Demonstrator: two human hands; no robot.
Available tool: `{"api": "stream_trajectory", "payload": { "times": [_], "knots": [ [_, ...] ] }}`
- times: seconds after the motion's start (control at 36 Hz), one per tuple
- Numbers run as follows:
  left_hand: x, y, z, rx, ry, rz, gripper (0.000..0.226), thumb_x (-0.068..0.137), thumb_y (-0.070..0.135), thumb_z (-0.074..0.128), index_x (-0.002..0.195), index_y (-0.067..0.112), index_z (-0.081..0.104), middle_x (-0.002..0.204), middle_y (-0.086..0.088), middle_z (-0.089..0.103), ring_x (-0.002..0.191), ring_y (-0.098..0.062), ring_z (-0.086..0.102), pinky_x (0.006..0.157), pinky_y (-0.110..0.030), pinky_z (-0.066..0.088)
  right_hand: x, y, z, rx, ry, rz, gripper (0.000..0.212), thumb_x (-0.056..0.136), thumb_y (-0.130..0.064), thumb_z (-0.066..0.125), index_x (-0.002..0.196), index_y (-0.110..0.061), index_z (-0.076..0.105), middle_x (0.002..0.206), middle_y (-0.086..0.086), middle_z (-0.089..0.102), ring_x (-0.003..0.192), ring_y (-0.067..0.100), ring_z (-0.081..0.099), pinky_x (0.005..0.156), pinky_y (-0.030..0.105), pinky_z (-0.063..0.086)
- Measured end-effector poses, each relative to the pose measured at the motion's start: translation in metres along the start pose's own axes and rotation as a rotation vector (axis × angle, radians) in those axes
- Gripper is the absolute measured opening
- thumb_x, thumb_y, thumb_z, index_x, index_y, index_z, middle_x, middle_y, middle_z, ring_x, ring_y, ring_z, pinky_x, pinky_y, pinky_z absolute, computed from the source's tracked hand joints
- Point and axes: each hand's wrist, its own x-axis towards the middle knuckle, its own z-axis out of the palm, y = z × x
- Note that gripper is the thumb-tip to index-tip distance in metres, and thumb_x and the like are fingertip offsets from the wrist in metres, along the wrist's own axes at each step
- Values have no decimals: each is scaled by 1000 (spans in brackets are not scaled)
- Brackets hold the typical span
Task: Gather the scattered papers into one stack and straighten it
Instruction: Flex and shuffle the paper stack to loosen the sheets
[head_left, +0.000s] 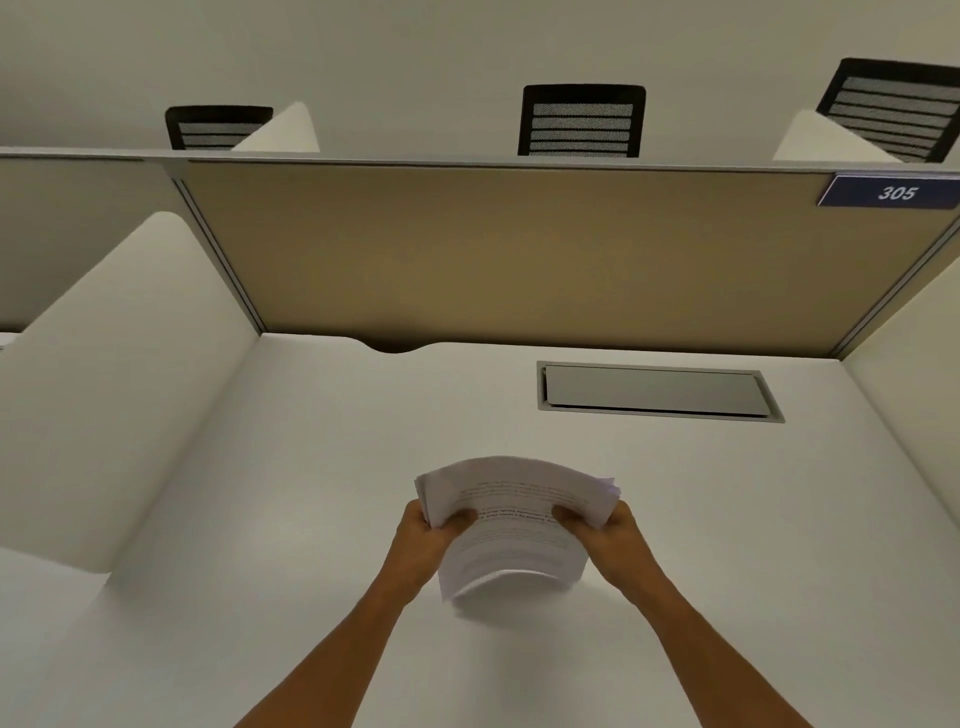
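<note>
A stack of white printed papers (514, 525) is held upright over the white desk (322, 467), its lower edge near or on the desk surface. My left hand (423, 535) grips the stack's left side, thumb on the front sheet. My right hand (610, 532) grips the right side the same way. The sheets bow toward me and their upper right corners are slightly fanned. No loose papers lie elsewhere on the desk.
A grey cable hatch (657, 391) is set into the desk at the back right. A tan partition (519, 249) with a blue 305 tag (893, 192) closes the back; white side dividers (114, 374) flank the desk. Black chair backs (582, 122) show beyond.
</note>
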Motion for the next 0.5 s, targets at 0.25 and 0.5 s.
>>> {"api": "stream_trajectory", "payload": {
  "times": [0.25, 0.5],
  "knots": [
    [0, -19, 4, 37, 16, -19, 21, 89, 19, 69, 105, 32, 70, 104, 4, 75, 99, -18, 70, 73, -25, 59, 2, 18, 10, 7, -6, 52, 21, 94, -24, 68, 102, -42, 72, 100, -11, 77, 97, 9, 72, 85, 29, 60],
    [0, -14, -3, -35, 14, 33, 39, 73, 20, 80, 112, 21, 72, 103, -5, 76, 96, -19, 72, 76, -26, 58, -1, 23, 6, -20, 2, 41, 32, 95, -21, 66, 99, -53, 70, 101, -16, 76, 96, 6, 71, 80, 26, 60]
  ]
}}
